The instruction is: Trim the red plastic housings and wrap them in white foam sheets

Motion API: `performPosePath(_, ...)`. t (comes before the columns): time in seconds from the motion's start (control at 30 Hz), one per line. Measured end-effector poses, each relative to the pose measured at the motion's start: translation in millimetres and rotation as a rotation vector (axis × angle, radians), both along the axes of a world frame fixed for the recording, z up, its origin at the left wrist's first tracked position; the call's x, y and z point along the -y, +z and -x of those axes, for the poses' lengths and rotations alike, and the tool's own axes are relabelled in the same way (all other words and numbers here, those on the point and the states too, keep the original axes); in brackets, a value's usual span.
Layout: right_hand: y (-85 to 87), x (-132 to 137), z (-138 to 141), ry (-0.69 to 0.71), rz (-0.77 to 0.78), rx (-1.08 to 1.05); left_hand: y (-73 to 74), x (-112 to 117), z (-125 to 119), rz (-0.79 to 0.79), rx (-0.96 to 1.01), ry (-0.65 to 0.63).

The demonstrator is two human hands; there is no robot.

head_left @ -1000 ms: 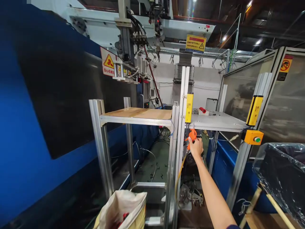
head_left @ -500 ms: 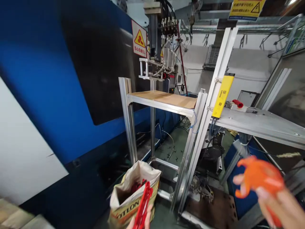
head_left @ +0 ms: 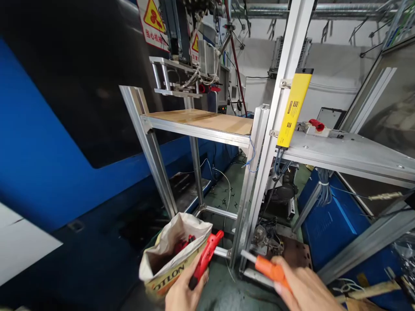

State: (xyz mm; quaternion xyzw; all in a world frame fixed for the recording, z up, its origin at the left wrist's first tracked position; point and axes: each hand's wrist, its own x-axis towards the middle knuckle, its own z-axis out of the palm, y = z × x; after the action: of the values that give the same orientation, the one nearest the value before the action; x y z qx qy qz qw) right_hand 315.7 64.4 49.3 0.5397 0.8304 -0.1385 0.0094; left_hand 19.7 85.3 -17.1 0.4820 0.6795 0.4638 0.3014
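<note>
At the far left a large blue machine housing with a dark panel [head_left: 65, 108] fills the view; nearer and low stands an open paper sack printed with letters [head_left: 168, 255], its mouth gaping, a few red plastic pieces [head_left: 181, 245] lying inside it; just right of the sack's rim the left hand [head_left: 184, 293] is curled shut around the dark lower end of a red plastic part [head_left: 207, 255], which slants up and to the right, its tip close above the sack's right edge but not inside it; further right the right hand [head_left: 304, 289] is wrapped around an orange-handled tool with a pale metal tip [head_left: 266, 268], the tip pointing left toward the red part and well short of touching it; behind both hands rises an aluminium frame with a wooden shelf top [head_left: 201, 121], and to its right a yellow sensor bar on an upright post [head_left: 293, 108] beside a grey metal table [head_left: 346, 153]. The step in hand looks like working the held red part with the tool; the next move calls for bringing tip and part together, the left hand holding the part steady, near the sack's mouth.
</note>
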Motion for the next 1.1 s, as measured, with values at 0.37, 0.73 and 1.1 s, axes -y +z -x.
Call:
performPosePath(0.37,45.4,-16.4,33.2,0.089,0.147,0.134,-7.1,-3.2,2.4,-0.096,-0.119,-0.027)
performPosePath(0.73,35.0,-14.4,38.0,0.015,0.026,0.057,10.7,-18.6,-7.4,0.021,0.533,0.063)
performPosePath(1.1,15.4,-0.5,44.8,0.109,0.126,0.07,27.8,-21.1,3.9,0.27,1.686,0.057)
